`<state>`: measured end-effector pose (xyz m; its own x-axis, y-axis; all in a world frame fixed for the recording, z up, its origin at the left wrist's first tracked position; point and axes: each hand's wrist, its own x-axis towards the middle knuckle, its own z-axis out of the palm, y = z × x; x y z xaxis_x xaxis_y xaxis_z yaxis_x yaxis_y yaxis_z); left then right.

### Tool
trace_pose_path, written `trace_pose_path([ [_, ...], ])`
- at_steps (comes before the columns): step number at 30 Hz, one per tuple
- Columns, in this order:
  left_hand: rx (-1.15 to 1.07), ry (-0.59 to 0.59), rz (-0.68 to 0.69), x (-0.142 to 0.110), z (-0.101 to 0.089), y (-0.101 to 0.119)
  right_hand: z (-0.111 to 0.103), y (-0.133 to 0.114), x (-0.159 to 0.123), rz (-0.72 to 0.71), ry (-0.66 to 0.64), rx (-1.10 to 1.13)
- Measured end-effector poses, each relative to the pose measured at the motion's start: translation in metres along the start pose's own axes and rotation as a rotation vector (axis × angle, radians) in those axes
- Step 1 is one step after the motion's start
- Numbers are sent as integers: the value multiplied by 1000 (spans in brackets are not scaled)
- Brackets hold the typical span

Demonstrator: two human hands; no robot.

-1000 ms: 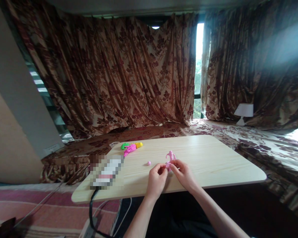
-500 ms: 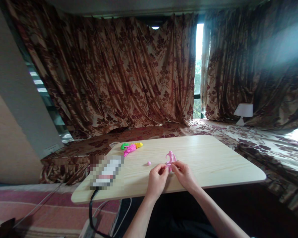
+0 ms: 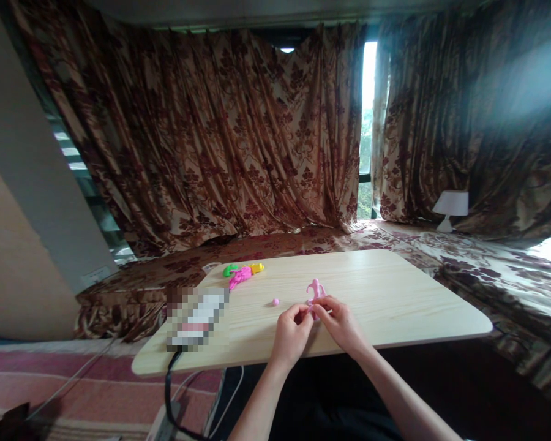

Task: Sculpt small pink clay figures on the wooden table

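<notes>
Both of my hands meet at a small pink clay figure [image 3: 316, 287] near the front of the light wooden table [image 3: 376, 294]. My left hand [image 3: 294, 327] pinches its lower part from the left, the fingers curled. From the right, my right hand [image 3: 337, 320] closes thumb and fingers on the same part. The figure's upper part stands clear of the fingers, with a thin curved strand at its left side. Its base is mostly hidden by my fingertips. A little pink ball [image 3: 276, 302] lies on the table to the left of my hands.
Green, bright pink and yellow pieces [image 3: 241, 275] lie at the table's back left. A blurred-out device [image 3: 199, 320] with a black cable [image 3: 168, 392] rests at the left edge. Beyond the table, a white lamp [image 3: 450, 205] stands on a cloth-covered ledge before patterned curtains [image 3: 257, 141].
The fingers of my right hand have shifted slightly left and inward over the figure's lower part. My left hand stays nearly where it was.
</notes>
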<state>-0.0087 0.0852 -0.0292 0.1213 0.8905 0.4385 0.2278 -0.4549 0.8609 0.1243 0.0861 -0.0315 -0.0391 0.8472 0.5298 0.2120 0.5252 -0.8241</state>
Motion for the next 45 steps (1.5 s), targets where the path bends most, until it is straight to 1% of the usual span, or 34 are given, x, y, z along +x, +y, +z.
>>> trace_pose_path([
  [3, 2, -1, 2, 0, 0, -1, -1, 0, 0, 15, -1, -2],
  [7, -40, 25, -7, -1, 0, -1, -2, -2, -1, 87, 35, 15],
  [12, -154, 29, -37, 0, 0, 0, 1, -2, -2, 25, -16, 12],
  [16, -89, 49, -7, 0, 0, 0, 2, 3, -2, 1, 27, -4],
  [20, -48, 36, -1, 0, 0, 0, 0, 7, -1, 17, 67, -8],
  [23, -32, 37, -5, 0, 0, 0, -1, 6, -1, 38, 54, 19],
  [27, -20, 21, -1, -1, 0, 2, 0, 2, -1, 17, 21, 48],
  [34, -15, -1, 0, -2, 0, 4, -1, -1, -2, 2, 39, 9],
  [38, -51, 29, -10, -1, 0, 3, 0, -1, -1, -6, 14, 17],
  [42, -68, 59, 2, 0, 0, 3, 0, 0, -1, -17, 21, 9],
  [45, -80, 68, -14, 0, -1, 3, -2, -2, -1, 35, 47, 29],
])
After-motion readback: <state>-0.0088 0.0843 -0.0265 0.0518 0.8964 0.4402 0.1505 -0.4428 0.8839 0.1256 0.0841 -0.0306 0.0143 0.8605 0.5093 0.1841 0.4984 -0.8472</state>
